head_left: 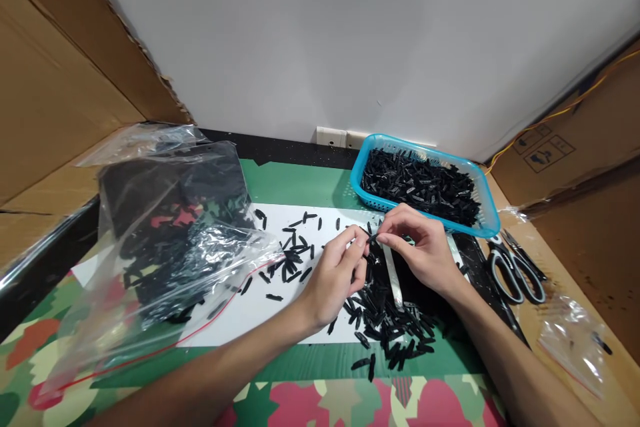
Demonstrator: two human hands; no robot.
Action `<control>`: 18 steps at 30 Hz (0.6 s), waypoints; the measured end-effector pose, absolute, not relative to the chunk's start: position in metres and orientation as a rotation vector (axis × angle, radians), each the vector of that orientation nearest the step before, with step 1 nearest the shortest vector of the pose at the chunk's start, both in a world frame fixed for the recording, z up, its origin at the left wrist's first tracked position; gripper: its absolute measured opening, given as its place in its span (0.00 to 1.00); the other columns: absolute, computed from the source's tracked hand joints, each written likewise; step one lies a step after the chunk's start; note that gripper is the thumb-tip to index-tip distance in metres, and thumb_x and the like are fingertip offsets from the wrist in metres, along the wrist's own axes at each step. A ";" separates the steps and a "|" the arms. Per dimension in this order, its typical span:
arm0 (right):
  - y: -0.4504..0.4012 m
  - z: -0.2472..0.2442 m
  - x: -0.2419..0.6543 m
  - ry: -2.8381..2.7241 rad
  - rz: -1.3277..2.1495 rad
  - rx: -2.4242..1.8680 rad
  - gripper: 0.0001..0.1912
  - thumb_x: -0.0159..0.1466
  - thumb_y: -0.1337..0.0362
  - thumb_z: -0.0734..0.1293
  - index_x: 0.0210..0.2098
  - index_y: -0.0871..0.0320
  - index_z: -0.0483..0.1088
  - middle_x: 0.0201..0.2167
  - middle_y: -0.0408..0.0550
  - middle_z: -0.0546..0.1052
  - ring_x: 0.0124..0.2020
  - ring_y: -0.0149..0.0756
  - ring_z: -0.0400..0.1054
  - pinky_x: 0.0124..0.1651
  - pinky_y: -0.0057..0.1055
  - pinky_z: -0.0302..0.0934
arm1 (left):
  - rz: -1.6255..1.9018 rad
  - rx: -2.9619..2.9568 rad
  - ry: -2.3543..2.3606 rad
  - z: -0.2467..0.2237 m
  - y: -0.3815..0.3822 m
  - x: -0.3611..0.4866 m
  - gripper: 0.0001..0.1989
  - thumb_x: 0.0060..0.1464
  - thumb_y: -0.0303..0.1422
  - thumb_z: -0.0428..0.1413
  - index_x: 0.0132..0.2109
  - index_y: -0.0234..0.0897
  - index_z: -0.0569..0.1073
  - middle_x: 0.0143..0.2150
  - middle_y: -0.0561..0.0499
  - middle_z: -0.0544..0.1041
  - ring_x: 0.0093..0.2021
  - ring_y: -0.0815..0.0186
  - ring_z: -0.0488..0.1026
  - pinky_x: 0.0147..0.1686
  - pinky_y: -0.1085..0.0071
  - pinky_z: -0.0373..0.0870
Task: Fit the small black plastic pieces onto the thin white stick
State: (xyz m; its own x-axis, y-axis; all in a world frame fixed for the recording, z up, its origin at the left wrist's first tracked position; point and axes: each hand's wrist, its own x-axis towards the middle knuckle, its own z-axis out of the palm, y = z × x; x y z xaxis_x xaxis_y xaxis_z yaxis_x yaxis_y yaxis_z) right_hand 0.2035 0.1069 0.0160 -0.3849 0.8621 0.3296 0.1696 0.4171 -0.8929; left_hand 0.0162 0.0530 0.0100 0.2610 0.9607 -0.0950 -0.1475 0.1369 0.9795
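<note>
My left hand (340, 273) and my right hand (417, 243) meet above the work surface, fingertips pinched on a small black piece (373, 239) between them. Under and in front of them lies a pile of black pieces (395, 327), with a pale flat strip (393, 277) among them. More loose black pieces (293, 257) are scattered on a white sheet (225, 320) to the left. Behind my right hand, a blue basket (493, 210) holds a heap of similar black pieces.
A large clear zip bag (150, 247) with black contents lies at left. Scissors (515, 273) and a small clear bag (575, 340) are at right. Cardboard (65, 47) stands on both sides, and a wall (350, 33) with sockets (331, 137) is behind.
</note>
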 end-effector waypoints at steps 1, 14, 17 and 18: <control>0.107 0.016 0.203 -1.820 1.011 -0.890 0.05 0.68 0.62 0.74 0.37 0.55 0.79 0.36 0.46 0.76 0.36 0.35 0.69 0.37 0.33 0.63 | 1.019 1.105 0.952 0.010 0.053 0.016 0.18 0.73 0.48 0.44 0.38 0.40 0.62 0.18 0.64 0.57 0.16 0.75 0.51 0.20 0.74 0.46; 0.104 0.023 0.208 -1.894 0.241 -0.915 0.04 0.69 0.69 0.71 0.39 0.54 0.76 0.36 0.46 0.78 0.35 0.37 0.71 0.39 0.36 0.65 | 1.018 1.084 0.940 0.012 0.053 0.015 0.17 0.73 0.48 0.43 0.41 0.41 0.63 0.17 0.63 0.57 0.16 0.74 0.51 0.20 0.74 0.46; 0.113 0.017 0.216 -1.870 -0.193 -1.062 0.05 0.69 0.70 0.71 0.42 0.54 0.77 0.38 0.47 0.81 0.42 0.43 0.72 0.48 0.43 0.62 | 1.020 1.081 0.930 0.011 0.052 0.014 0.18 0.73 0.48 0.40 0.43 0.40 0.64 0.15 0.63 0.59 0.16 0.73 0.51 0.21 0.75 0.47; 0.115 0.015 0.217 -1.879 -0.259 -1.119 0.06 0.69 0.70 0.70 0.44 0.54 0.77 0.40 0.48 0.82 0.43 0.44 0.72 0.49 0.44 0.61 | 1.018 1.083 0.928 0.010 0.052 0.014 0.19 0.73 0.48 0.39 0.43 0.41 0.65 0.14 0.63 0.59 0.16 0.73 0.51 0.21 0.76 0.47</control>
